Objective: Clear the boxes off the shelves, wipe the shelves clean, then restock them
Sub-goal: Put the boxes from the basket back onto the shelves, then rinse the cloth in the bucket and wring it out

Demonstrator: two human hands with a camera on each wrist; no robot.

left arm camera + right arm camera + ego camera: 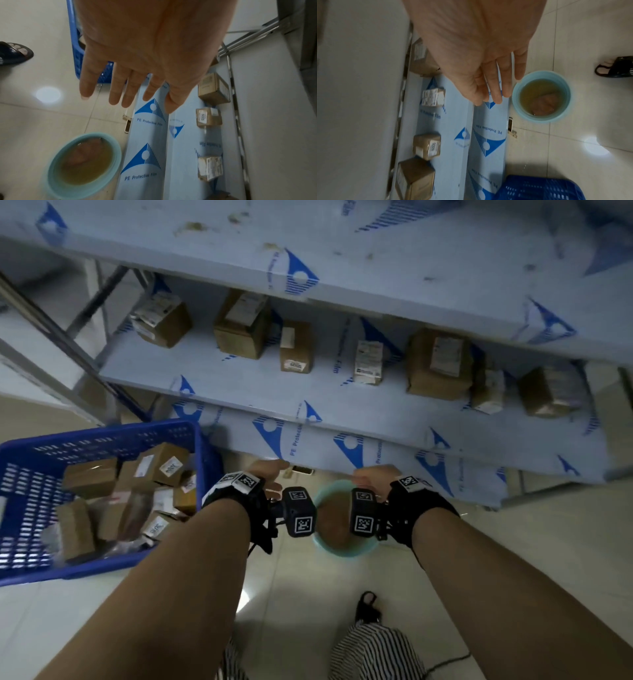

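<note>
Several brown cardboard boxes (243,323) stand along the middle shelf (239,385), which is wrapped in blue-and-white protective film. More boxes (90,481) lie in a blue crate (102,433) on the floor at the left. The top shelf (342,251) holds no boxes and shows brown stains. My left hand (270,474) (130,88) and right hand (370,477) (488,81) hang open and empty in front of the lowest shelf (376,440). Between them on the floor sits a teal basin (320,542) (56,162) (515,94) of murky water with a cloth (82,152) (544,102) soaking in it.
A metal shelf frame (85,313) rises at the left behind the crate. A small phone-like object (127,125) lies on the tiles at the foot of the lowest shelf. My sandalled foot (368,607) stands just behind the basin on pale floor tiles.
</note>
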